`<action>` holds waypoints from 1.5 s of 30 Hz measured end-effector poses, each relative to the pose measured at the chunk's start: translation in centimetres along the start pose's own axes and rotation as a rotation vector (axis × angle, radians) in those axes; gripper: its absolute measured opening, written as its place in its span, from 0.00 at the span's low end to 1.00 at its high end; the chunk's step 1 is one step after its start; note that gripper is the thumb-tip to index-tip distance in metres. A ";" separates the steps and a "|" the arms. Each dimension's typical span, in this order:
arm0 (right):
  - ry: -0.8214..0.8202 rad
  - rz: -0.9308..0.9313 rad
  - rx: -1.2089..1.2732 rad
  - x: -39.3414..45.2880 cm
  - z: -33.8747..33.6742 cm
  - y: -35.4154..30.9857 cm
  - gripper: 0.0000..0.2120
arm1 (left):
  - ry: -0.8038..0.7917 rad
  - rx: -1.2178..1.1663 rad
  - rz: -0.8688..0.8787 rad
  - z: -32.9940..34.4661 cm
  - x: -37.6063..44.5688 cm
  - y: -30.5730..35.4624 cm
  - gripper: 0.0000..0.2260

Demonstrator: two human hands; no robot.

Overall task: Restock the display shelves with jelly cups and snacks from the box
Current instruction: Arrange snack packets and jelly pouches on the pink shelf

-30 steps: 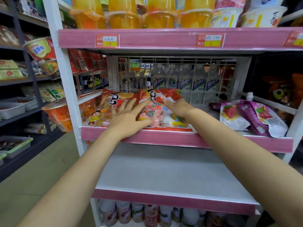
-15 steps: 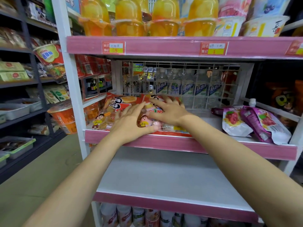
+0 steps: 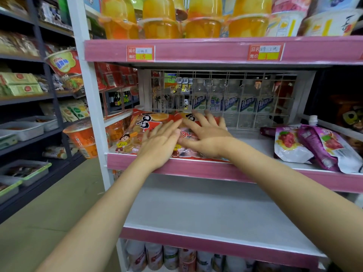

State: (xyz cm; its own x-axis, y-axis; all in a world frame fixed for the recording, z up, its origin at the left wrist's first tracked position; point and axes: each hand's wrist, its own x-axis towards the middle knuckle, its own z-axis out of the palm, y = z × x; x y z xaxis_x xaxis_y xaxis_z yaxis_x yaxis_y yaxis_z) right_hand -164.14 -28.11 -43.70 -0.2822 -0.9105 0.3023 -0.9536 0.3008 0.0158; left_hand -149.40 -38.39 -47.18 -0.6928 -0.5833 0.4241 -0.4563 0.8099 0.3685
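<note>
On the middle shelf, both hands are flat on the stock: the left hand lies with fingers straight across the orange-red snack bag at the left end, and the right hand spreads its fingers wide over the neighbouring red bag. Neither one grips anything; it's open palms pressing down, which looks like settling the two bags flat and side by side so they sit behind the pink front lip rather than slide off. Over to the right, well apart, the purple pouches lie flopped on the same shelf, untouched. Jelly cups line the shelf above, already in place. Below, the lower shelf shows bare board, so there's likely more restocking to come. The box itself isn't in sight.
</note>
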 end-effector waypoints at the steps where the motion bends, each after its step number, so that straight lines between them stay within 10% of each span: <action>1: -0.019 -0.011 0.018 -0.2 0.2 0.0 0.36 | 0.005 -0.017 -0.008 -0.1 0.0 0.0 0.22; 18: -0.038 0.027 0.183 -1.9 -0.2 2.5 0.37 | -0.013 0.058 0.021 0.0 -0.2 0.2 0.20; 28: 0.488 0.477 -0.020 -10.6 -4.5 14.0 0.30 | 0.038 0.122 0.311 4.6 1.4 11.7 0.24; 32: 0.212 0.737 -0.128 -13.6 -4.3 17.8 0.41 | -0.111 0.294 0.254 6.2 2.1 13.2 0.26; 45: -0.002 0.501 0.418 -10.3 -3.8 13.9 0.36 | -0.046 0.229 0.264 5.8 1.3 13.0 0.28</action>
State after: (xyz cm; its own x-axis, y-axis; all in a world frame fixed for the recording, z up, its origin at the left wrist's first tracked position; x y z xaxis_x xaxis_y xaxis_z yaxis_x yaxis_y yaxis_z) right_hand -174.15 -13.49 -42.99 -0.7030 -0.6894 0.1748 -0.6670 0.5537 -0.4985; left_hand -159.50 -28.25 -46.57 -0.8255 -0.3527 0.4406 -0.3681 0.9283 0.0534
